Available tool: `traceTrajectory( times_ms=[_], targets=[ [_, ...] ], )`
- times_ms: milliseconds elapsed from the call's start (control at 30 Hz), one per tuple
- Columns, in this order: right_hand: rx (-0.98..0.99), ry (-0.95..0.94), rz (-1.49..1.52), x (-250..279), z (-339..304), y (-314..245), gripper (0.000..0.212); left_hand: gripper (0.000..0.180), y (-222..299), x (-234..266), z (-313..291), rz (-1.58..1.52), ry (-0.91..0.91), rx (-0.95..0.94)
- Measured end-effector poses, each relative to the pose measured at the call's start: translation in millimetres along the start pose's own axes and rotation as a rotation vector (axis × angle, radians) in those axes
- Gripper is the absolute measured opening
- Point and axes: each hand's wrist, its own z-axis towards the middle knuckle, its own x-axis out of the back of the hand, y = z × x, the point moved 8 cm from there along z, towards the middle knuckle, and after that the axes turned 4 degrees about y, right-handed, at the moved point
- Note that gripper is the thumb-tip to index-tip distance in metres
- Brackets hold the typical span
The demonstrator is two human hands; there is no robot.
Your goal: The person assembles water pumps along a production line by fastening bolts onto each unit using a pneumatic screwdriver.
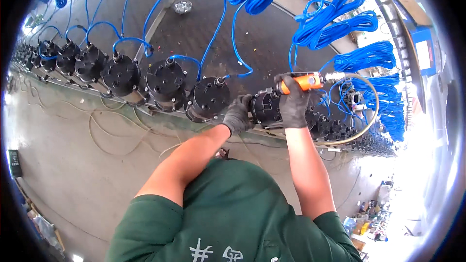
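Observation:
My right hand (294, 104), in a dark grey work glove, is wrapped around an orange air wrench (302, 83). The tool lies roughly level, its metal end pointing left over the top of a black round motor-like unit (265, 109). A hose (374, 98) leaves the tool's right end and curves down behind my forearm. My left hand (238, 115), gloved too, is closed against the left side of that same unit, its fingertips partly hidden. Just left of this hand stands another black unit (208, 98) with a blue cable.
Similar black units (121, 78) line the bench edge on both sides. Coiled blue cables (335, 22) hang above the dark bench top (194, 34). A round metallic piece (183, 7) lies farther back. Loose hoses (107, 138) trail across the floor. A blue carton (421, 51) is at right.

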Motion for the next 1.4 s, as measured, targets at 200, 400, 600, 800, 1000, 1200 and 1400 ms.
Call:
traceTrajectory(
  times_ms=[200,400,600,800,1000,1200,1400],
  targets=[
    [0.004,0.022,-0.137,13,13,23,0.049,0.101,6,0,-1,0.035,-0.177,0.065],
    [-0.002,0.005,-0.161,3,3,28,0.045,0.102,-7,-8,1,0.031,-0.088,-0.001],
    [0.030,-0.180,-0.263,-2,-12,25,0.043,0.101,-3,2,0,0.095,-0.077,0.001],
    [-0.043,-0.129,-0.176,2,2,35,0.036,0.098,2,-2,0,0.166,-0.152,0.048],
    [-0.077,-0.109,-0.155,-6,1,41,0.058,0.083,-27,-28,-2,0.151,0.005,-0.060],
    [-0.305,-0.333,0.736,-5,15,77,0.044,0.064,164,124,37,-0.474,0.343,-0.427],
    [-0.177,-0.524,1.070,7,36,74,0.045,0.072,234,101,85,0.105,-0.093,-0.292]
  ],
)
